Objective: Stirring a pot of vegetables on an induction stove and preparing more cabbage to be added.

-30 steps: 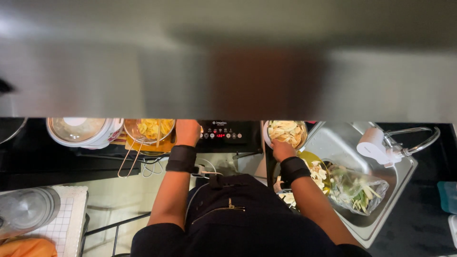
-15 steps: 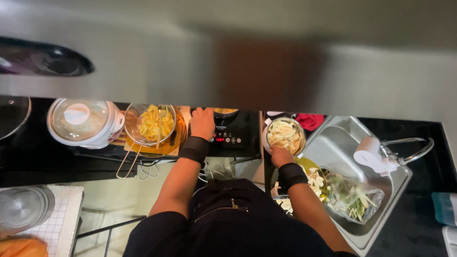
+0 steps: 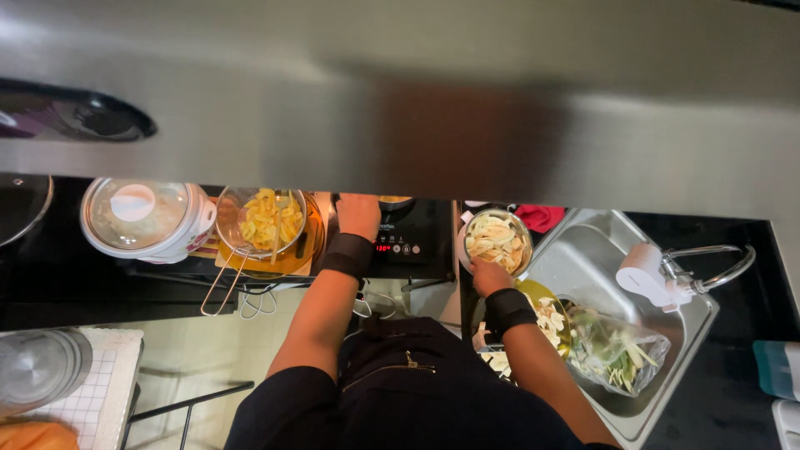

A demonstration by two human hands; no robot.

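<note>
- Landmark taken: induction cooktop (image 3: 408, 242), black, with a lit red display, set mid-counter.
- Nearest, right of the cooktop and toward the person: yellow dish (image 3: 546, 304) of pale cut pieces, and a clear bag of green scraps (image 3: 617, 350) lying in the steel sink (image 3: 583, 258).
- Right hand (image 3: 490, 273) is placed at the near rim of the steel bowl (image 3: 497, 240) of pale sliced vegetable, just right of the cooktop; fingers are curled on the rim, but whether it is gripped cannot be told.
- The bowl lies straight ahead of the right hand, touching it; the right hand is nearer to it than the left.
- Left hand (image 3: 359, 215) is laid at the cooktop's left edge, palm down; its far part is hidden, so its hold cannot be told.
- Left of the cooktop: wire strainer (image 3: 262, 221) of yellow slices over an orange dish, handle pointing toward the person.
- Farther left: white rice cooker (image 3: 146, 218).
</note>
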